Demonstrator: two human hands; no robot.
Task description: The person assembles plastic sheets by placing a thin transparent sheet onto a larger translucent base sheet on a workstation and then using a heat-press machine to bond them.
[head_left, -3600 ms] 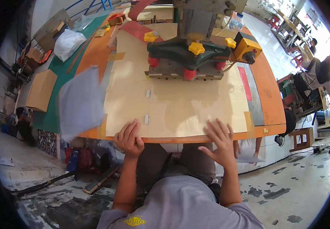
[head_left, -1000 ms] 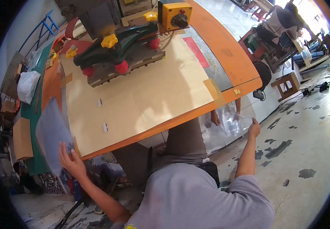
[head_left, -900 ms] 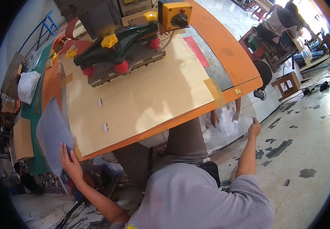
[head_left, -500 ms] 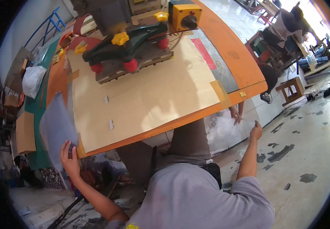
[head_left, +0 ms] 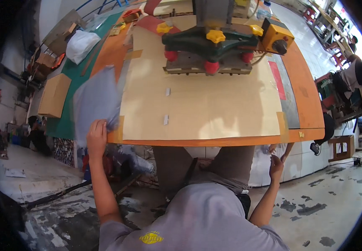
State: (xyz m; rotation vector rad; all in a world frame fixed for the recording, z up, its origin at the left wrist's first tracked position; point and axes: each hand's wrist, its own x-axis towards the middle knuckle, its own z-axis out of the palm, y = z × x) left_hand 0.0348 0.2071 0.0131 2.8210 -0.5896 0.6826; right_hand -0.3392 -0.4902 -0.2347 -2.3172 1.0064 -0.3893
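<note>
A brown cardboard box [head_left: 54,95] is set on the left side of a green table covering [head_left: 61,126], with a white plastic bag [head_left: 82,46] placed farther back. Beside them, a pile of bluish translucent plastic sheets [head_left: 96,94] is laid across the left side of the orange tabletop [head_left: 302,94]. The pile's near right corner is met by the left hand [head_left: 97,134], its fingers held together; whether the sheets are pinched cannot be told. In the middle, a tan paper sheet [head_left: 206,111] is spread flat and taped at its near corners, and two small white pieces [head_left: 168,91] are seen on it. Over its far part, a dark green press head [head_left: 210,44] is carried, fitted with yellow knobs [head_left: 215,36] and red feet [head_left: 211,67]. Below the table's near right edge, a co-worker's hand [head_left: 272,148] is partly hidden, and just beside it the right hand [head_left: 276,165] is raised, its fingers bent; whether anything is gripped cannot be told. Above, a yellow control box [head_left: 278,39] is mounted
</note>
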